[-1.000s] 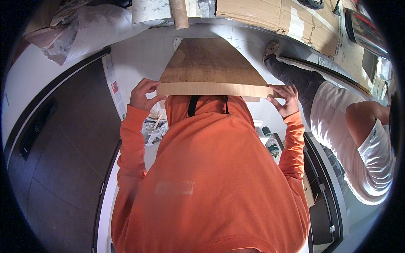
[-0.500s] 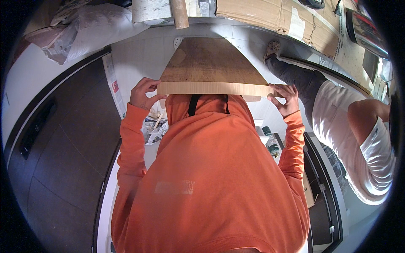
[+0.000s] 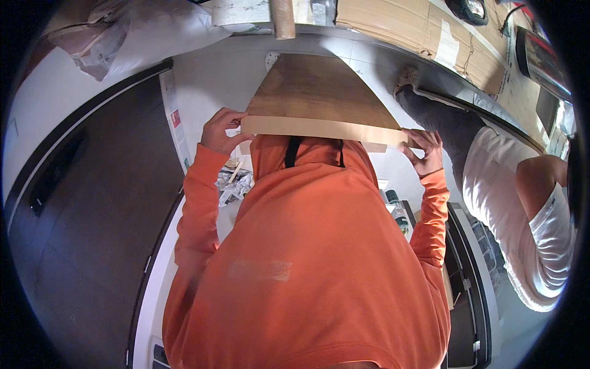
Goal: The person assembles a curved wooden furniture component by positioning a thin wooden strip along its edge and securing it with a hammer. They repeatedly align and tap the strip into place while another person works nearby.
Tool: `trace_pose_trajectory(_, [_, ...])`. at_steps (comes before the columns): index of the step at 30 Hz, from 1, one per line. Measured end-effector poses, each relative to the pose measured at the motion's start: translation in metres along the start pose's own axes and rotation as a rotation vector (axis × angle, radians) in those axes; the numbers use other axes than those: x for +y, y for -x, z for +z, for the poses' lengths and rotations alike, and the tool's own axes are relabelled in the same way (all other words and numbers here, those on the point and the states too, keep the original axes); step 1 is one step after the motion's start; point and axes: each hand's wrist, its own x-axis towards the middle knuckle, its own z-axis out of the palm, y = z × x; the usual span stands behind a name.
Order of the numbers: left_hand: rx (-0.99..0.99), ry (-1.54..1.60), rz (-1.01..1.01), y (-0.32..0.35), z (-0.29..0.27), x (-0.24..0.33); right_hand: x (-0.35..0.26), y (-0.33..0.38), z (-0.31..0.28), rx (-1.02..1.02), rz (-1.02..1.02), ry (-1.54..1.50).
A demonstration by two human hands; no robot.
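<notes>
A brown wooden board (image 3: 326,86) with a pale front edge extends away in front of my body. My left hand (image 3: 224,130) pinches its near left corner between thumb and fingers. At the near right corner, my right hand (image 3: 424,150) grips the edge the same way. Under the board, a bit of another pale piece (image 3: 375,147) shows near the right corner. My orange sleeves and hooded top fill the middle of the view, hiding what lies below.
To the right stands another person in a white shirt (image 3: 501,215) and dark trousers. A dark door (image 3: 92,215) is on the left. Cardboard (image 3: 405,27) lies at the far right, a plastic bag (image 3: 153,31) far left. Crumpled wrapping (image 3: 233,184) and a green bottle (image 3: 398,212) sit low down.
The whole scene has shifted slightly rightward in view. The board's near edge is now a little more tilted, lower at the right. Both hands keep their grip.
</notes>
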Motion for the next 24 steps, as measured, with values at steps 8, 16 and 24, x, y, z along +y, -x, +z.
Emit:
trace_pose_trajectory(8, [0.0, 0.013, -0.022, 0.0054, -0.0005, -0.0055, -0.0076, 0.0009, -0.0002, -0.003, -0.014, 0.024])
trace_pose_trajectory(16, [0.005, 0.021, -0.029, 0.0063, 0.0018, -0.0062, -0.0072, 0.0017, -0.0012, -0.007, -0.029, 0.033])
trace_pose_trajectory(24, [0.056, -0.048, 0.005, 0.0092, 0.0058, 0.0005, -0.0053, 0.0031, 0.0005, -0.015, -0.004, 0.015])
